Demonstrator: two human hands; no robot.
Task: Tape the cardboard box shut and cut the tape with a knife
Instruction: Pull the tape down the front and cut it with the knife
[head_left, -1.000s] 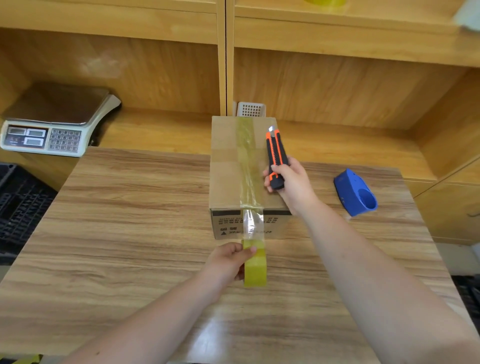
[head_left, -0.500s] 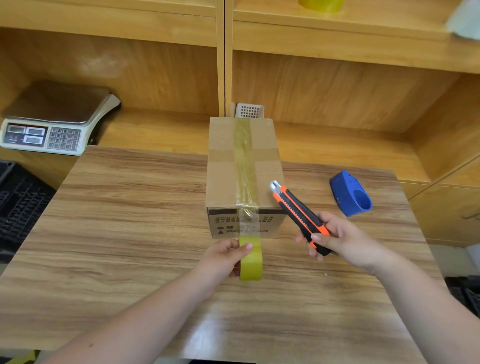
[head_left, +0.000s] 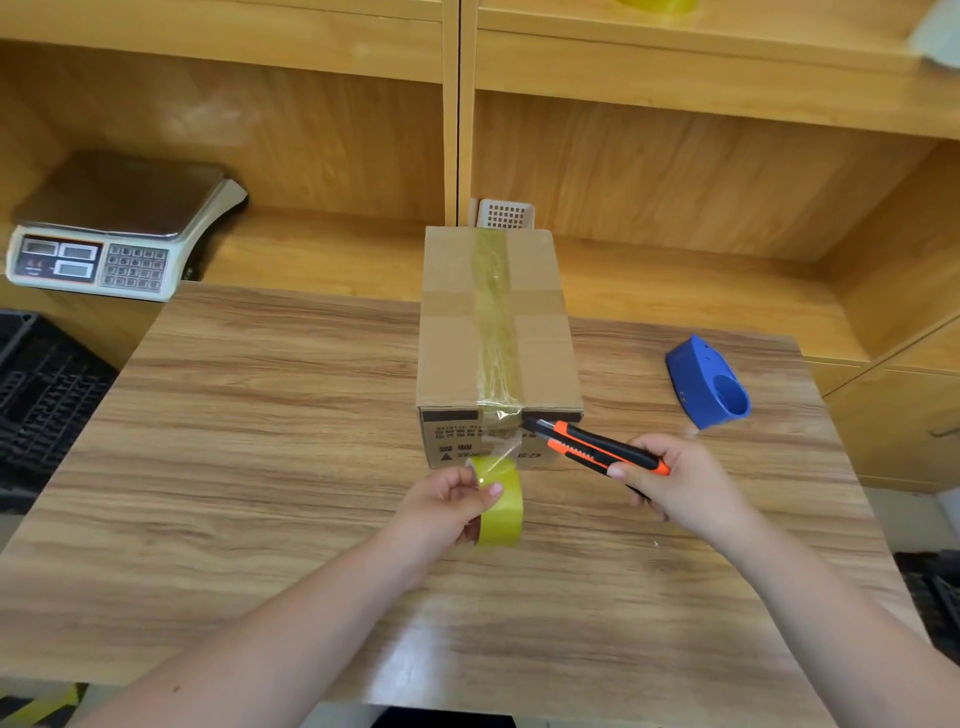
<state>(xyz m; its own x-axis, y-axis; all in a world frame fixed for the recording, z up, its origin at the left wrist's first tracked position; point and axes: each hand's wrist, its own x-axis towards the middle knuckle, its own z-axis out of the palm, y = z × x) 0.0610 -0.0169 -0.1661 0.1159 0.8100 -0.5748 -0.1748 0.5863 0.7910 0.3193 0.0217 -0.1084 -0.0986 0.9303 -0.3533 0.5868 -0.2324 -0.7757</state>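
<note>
A closed cardboard box stands on the wooden table, with a strip of yellowish tape running along its top seam and down the near face. My left hand holds the yellow tape roll just in front of the box, a clear stretch of tape still joining roll and box. My right hand grips an orange and black utility knife. Its blade tip sits at the tape's right edge on the box's near face.
A blue tape dispenser lies on the table right of the box. A weighing scale sits on the shelf at the back left, a small white basket behind the box. Black crates stand on the floor at left.
My right hand brought the knife down from above the box top, swung it out to the right, then moved its tip in to the tape on the near face. The left hand kept hold of the roll.
</note>
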